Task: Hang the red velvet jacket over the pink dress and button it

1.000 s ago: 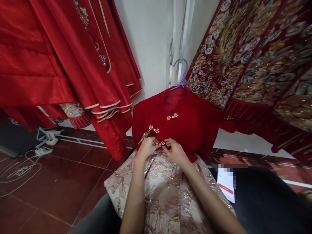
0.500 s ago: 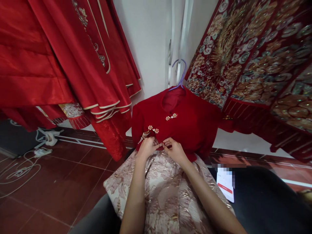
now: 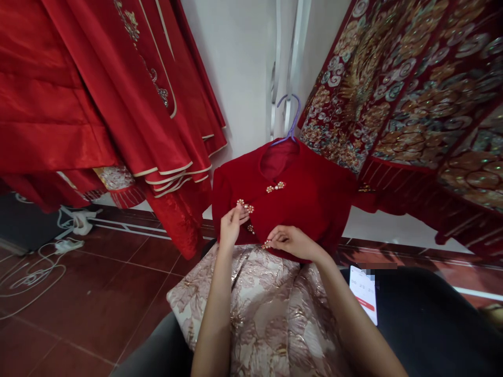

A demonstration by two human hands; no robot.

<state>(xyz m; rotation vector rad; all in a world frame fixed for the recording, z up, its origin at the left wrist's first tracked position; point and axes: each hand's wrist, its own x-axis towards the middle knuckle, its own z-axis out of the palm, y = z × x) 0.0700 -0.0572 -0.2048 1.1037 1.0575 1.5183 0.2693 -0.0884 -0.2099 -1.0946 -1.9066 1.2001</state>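
Observation:
A red velvet top on a purple hanger lies over a pale floral brocade skirt in front of me. Pearl clasps run down its front: one near the collar, one lower left. My left hand pinches the flap edge beside that lower clasp. My right hand grips a small pearl clasp piece at the hem of the top. The two hands are apart.
Red satin garments hang at the left, embroidered red and gold fabric at the right. A phone lies on a dark seat. White cables and a power strip lie on the red tile floor.
Both hands were together at the lowest clasp. Now the left hand has risen to the flap by the upper clasp, and the right hand has shifted right, holding the clasp piece.

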